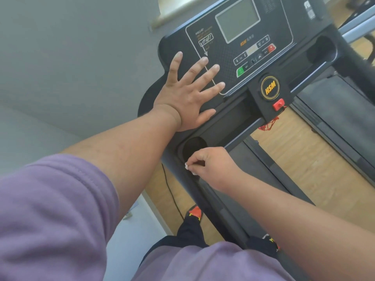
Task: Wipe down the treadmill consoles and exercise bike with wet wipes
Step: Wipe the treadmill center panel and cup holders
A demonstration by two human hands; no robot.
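1. Your left hand [185,94] lies flat on the left part of the treadmill console [243,49], fingers straight and spread, gripping nothing. The fingertips reach the white outline of the printed panel.

2. Your right hand [209,165] is curled and pinches a small wad of wet wipe [189,169] between thumb and fingers. Only a little white shows past the fingertips. It sits at the near rim of the left cup holder [193,147], on the console's near-left corner.

3. Risk: the wad is small and bunched. It probably covers little surface per pass, so you may leave strips unwiped along the rim and the handrail [203,199].

4. Risk: a light pinch may let the wipe slip into the cup holder recess.

5. Risk: the red safety key [278,104] and its cord [267,123] hang at the console's near edge, centre. A sweep to the right could snag the cord and pull the key out.

6. Risk: your left palm leans on the panel. If it slides right it may press the green button [241,71] or the keys beside it. Moisture on the display [237,19] may streak.

7. Orientation: the console's long axis runs from the near-left corner to the far-right corner of the view. Its face tilts up towards you. The wipe is too crumpled to give an axis.
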